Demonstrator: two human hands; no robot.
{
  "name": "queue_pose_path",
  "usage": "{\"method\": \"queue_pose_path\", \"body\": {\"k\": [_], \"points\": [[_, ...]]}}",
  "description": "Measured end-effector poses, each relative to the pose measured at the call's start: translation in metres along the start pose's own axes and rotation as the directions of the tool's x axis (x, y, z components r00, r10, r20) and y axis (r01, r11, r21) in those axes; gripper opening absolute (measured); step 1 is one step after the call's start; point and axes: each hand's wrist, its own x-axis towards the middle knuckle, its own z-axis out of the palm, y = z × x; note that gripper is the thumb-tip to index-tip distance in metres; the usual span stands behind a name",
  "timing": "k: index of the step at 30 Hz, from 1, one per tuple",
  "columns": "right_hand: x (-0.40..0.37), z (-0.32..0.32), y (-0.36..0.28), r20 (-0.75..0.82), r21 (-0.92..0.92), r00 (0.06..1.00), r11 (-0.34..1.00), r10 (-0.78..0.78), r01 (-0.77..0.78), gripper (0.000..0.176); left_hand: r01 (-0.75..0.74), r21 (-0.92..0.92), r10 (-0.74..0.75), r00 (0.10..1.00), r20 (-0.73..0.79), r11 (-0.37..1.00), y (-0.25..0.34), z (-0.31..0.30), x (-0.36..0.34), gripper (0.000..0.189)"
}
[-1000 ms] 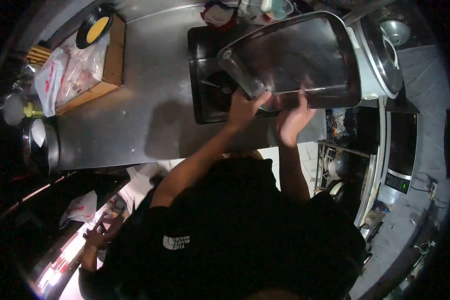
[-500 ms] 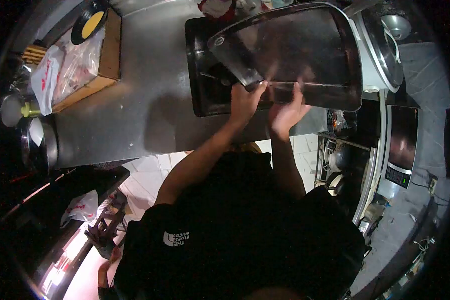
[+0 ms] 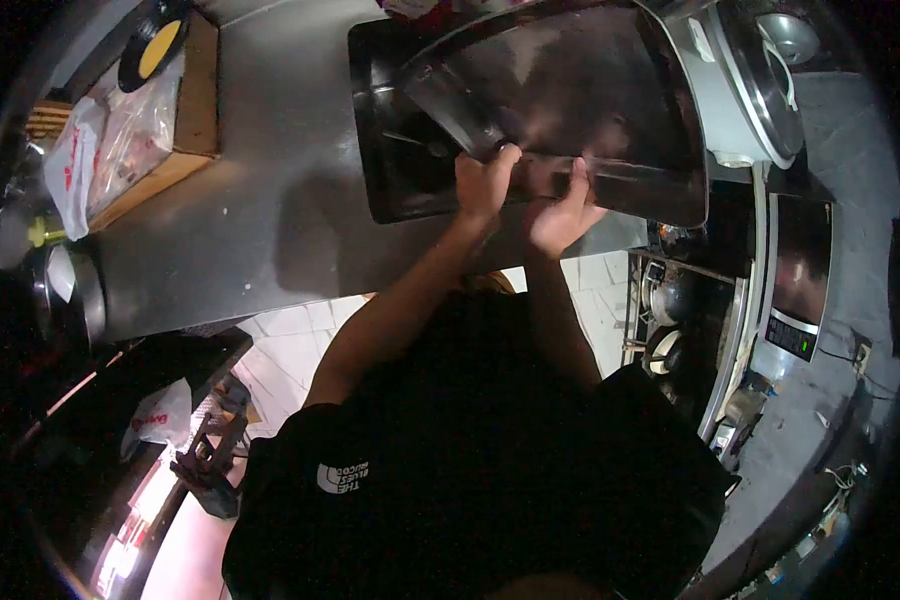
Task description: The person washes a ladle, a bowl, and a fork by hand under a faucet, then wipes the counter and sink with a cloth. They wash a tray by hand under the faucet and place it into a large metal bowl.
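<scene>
A dark baking tray point(image 3: 590, 85) with raised sides is held tilted above the steel counter. My left hand point(image 3: 482, 188) grips its near edge by the left corner, thumb on top and fingers hidden beneath. Along the same edge, my right hand point(image 3: 564, 212) has its thumb side on the tray's wall and the rest at the underside, closed around the edge. Partly covered by the held tray, a second dark tray point(image 3: 390, 165) lies on the counter.
On the steel counter point(image 3: 270, 130), a cardboard box point(image 3: 200, 90) with plastic-wrapped contents stands left. A white lidded pot point(image 3: 705, 85) is close to the tray's right side. A dark shelf rack point(image 3: 685, 265) is below right. A plastic bag point(image 3: 165, 412) lies lower left.
The view has shifted slightly, so the counter items sit further left. Both hands keep their hold on the tilted tray. Another person's hand at lower left is gone from view.
</scene>
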Motion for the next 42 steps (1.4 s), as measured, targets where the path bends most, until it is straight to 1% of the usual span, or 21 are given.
{"method": "queue_pose_path", "body": {"k": [2,3,5,6,9,11,12,14,18,21,23,24,25,27,30,32,36,38,39,40,42], "points": [[0.002,-0.001,-0.002,0.002,-0.032,1.0,0.999,-0.016,0.016,0.032,0.159,-0.057,-0.155,0.986,0.062,0.986,0.004,-0.001,0.001,0.016],[0.004,-0.004,-0.002,-0.007,-0.038,1.0,0.999,-0.018,0.017,0.032,0.169,-0.055,-0.165,0.984,0.068,0.984,0.006,-0.005,0.0,0.016],[0.013,-0.007,-0.002,0.041,0.025,0.998,0.998,-0.052,0.051,0.034,0.457,-0.09,-0.428,0.874,0.23,0.885,0.011,-0.012,0.003,0.018],[0.015,-0.007,-0.003,0.033,0.021,0.998,0.998,-0.052,0.052,0.034,0.463,-0.085,-0.434,0.87,0.233,0.882,0.015,-0.01,0.002,0.018],[0.02,-0.006,-0.006,-0.001,0.026,0.999,0.999,-0.044,0.044,0.036,0.448,-0.025,-0.439,0.884,0.161,0.894,0.024,-0.003,0.001,0.018],[0.021,-0.005,-0.004,0.014,0.021,0.998,0.998,-0.067,0.067,0.035,0.224,0.029,-0.225,0.95,0.217,0.974,0.023,0.003,0.001,0.019],[0.021,-0.006,-0.004,0.013,0.021,0.998,0.998,-0.066,0.066,0.035,0.225,0.031,-0.226,0.95,0.217,0.974,0.016,0.005,0.002,0.019],[0.02,-0.006,-0.005,0.026,0.04,1.0,0.999,-0.005,0.004,0.034,0.099,-0.134,-0.071,0.976,0.205,0.986,0.003,0.008,0.006,0.017],[0.02,-0.008,0.0,0.012,0.036,0.999,0.999,-0.035,0.034,0.033,0.169,-0.152,-0.144,0.977,0.16,0.974,-0.004,0.006,0.006,0.013],[0.026,-0.014,0.007,-0.045,0.022,0.998,0.999,-0.038,0.039,0.034,0.081,-0.09,-0.048,0.948,0.315,0.993,-0.01,-0.002,0.008,0.009],[0.028,-0.016,0.011,-0.062,0.019,0.997,0.999,-0.041,0.043,0.034,0.411,-0.102,-0.372,0.888,0.269,0.906,-0.015,-0.001,0.017,0.01],[0.027,-0.014,0.01,-0.062,0.021,0.997,0.999,-0.04,0.041,0.034,0.409,-0.1,-0.371,0.889,0.268,0.907,-0.02,-0.004,0.017,0.01],[0.026,-0.012,0.007,-0.049,0.016,0.998,0.999,-0.032,0.033,0.035,0.176,0.019,-0.173,0.935,0.309,0.984,-0.025,-0.007,0.017,0.012],[0.024,-0.008,0.008,-0.036,0.014,0.999,1.0,-0.022,0.023,0.036,-0.078,0.126,0.027,0.929,0.37,0.989,-0.03,-0.01,0.017,0.016],[0.023,-0.007,0.011,-0.06,0.078,0.998,0.997,0.002,0.003,0.038,-0.078,0.066,0.053,0.949,0.312,0.995,-0.027,-0.008,0.013,0.016],[0.021,-0.005,0.008,-0.077,0.09,0.996,0.995,0.054,-0.047,0.039,0.278,-0.026,-0.254,0.908,0.332,0.96,-0.022,-0.01,0.014,0.015],[0.028,-0.014,0.014,-0.082,0.097,0.991,0.99,0.11,-0.102,0.038,0.149,-0.078,-0.12,0.949,0.293,0.986,-0.026,-0.003,0.013,0.015],[0.033,-0.018,0.018,-0.029,0.075,0.997,0.995,0.066,-0.064,0.037,0.551,-0.217,-0.51,0.832,0.216,0.806,-0.022,0.0,0.015,0.021],[0.036,-0.018,0.02,-0.027,0.078,0.997,0.995,0.071,-0.069,0.037,0.547,-0.217,-0.508,0.835,0.211,0.808,-0.029,-0.003,0.016,0.021],[0.038,-0.017,0.022,-0.071,0.149,0.994,0.987,0.078,-0.066,0.039,0.243,0.065,-0.251,0.94,0.23,0.968,-0.036,-0.007,0.015,0.026],[0.045,-0.021,0.025,-0.117,0.22,0.989,0.973,0.091,-0.064,0.04,-0.118,0.327,0.007,0.947,0.321,0.938,-0.042,-0.002,0.013,0.031]]}}
